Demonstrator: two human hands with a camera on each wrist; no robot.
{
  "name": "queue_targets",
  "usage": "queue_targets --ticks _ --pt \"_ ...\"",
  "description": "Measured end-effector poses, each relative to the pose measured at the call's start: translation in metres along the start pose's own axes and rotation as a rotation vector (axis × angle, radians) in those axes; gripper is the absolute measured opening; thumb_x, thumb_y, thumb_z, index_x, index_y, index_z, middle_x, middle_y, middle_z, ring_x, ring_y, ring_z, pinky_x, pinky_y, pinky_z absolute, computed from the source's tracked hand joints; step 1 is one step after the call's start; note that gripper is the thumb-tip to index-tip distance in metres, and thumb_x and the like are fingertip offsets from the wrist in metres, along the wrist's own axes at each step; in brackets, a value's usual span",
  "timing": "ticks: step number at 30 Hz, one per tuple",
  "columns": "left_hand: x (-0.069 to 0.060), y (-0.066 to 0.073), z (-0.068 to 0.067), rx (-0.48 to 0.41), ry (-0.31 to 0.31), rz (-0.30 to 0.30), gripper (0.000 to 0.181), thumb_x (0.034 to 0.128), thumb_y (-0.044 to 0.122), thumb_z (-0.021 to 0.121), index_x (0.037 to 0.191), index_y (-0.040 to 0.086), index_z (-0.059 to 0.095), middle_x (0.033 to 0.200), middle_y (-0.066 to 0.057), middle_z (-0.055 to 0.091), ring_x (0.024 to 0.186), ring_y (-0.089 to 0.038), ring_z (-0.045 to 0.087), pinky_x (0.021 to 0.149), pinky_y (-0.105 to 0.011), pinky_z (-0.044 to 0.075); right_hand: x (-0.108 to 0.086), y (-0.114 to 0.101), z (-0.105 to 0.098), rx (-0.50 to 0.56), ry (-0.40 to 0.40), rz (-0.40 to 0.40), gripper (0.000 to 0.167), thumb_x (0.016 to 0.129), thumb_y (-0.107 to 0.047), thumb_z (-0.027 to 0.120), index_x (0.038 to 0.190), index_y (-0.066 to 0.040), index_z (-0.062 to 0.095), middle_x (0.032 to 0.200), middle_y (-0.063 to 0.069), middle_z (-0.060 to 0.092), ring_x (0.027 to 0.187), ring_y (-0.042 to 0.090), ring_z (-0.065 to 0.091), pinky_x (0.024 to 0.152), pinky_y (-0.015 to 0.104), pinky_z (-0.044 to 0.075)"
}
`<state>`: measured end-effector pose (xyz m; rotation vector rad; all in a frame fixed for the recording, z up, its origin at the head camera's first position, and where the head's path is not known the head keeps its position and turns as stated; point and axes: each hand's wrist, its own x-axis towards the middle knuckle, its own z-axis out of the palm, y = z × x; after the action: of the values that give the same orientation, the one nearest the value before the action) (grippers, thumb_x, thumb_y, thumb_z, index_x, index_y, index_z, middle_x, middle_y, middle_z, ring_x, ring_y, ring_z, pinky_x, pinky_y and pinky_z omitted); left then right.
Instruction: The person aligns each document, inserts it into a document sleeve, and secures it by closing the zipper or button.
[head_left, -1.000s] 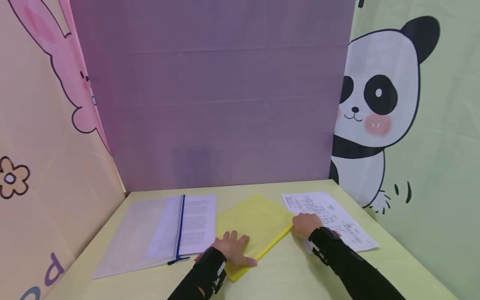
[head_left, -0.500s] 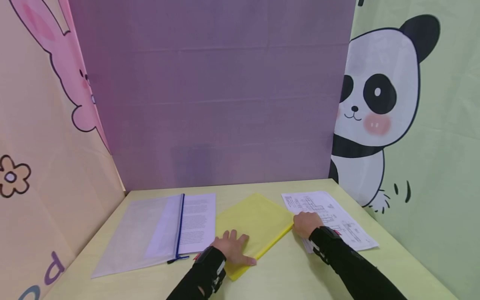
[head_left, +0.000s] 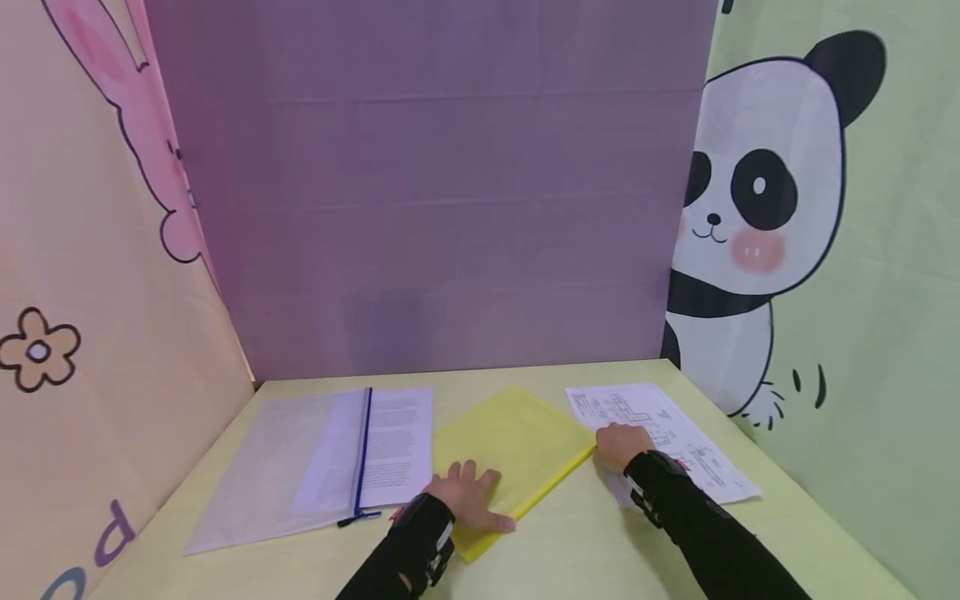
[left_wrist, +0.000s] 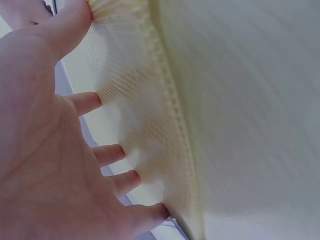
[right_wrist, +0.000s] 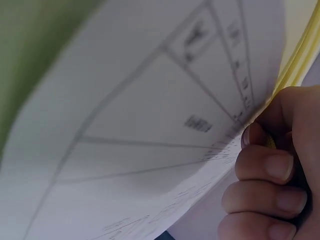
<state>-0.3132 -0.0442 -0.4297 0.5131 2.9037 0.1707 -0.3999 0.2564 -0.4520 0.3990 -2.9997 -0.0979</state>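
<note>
A yellow mesh zip pouch (head_left: 510, 442) lies flat and turned diagonally in the middle of the table. My left hand (head_left: 468, 497) presses on its near left part with fingers spread, the thumb lying at the near edge. In the left wrist view the fingertips (left_wrist: 112, 154) rest against the mesh. My right hand (head_left: 624, 447) pinches the pouch's right corner with curled fingers. The right wrist view shows a bit of yellow between thumb and fingers, at the end of the yellow edge (right_wrist: 300, 55); its exact shape is hidden.
A printed drawing sheet (head_left: 705, 458) lies at the right, partly under my right hand and wrist. At the left is a clear zip folder (head_left: 262, 467) with a blue zipper (head_left: 364, 450); a text sheet (head_left: 401, 446) sticks out of it. A purple wall (head_left: 465, 208) stands behind the table.
My right hand and the pouch corner in it have shifted slightly to the right. My left hand stays in place on the pouch.
</note>
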Motion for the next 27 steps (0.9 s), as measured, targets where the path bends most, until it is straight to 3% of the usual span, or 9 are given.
queue_targets --ticks 27 --pt "-0.0021 -0.0032 -0.0026 -0.005 -0.017 0.025 0.085 0.0850 0.071 0.066 0.151 0.020 0.046 0.149 -0.019 0.044 0.139 -0.042 0.039 0.108 -0.064 0.036 -0.0019 -0.0006 -0.0016 0.020 -0.045 0.107 0.024 0.094 -0.012 0.055 0.071 -0.007 0.056 0.064 0.007 0.052 0.059 0.024 0.051 0.058 0.043 0.047"
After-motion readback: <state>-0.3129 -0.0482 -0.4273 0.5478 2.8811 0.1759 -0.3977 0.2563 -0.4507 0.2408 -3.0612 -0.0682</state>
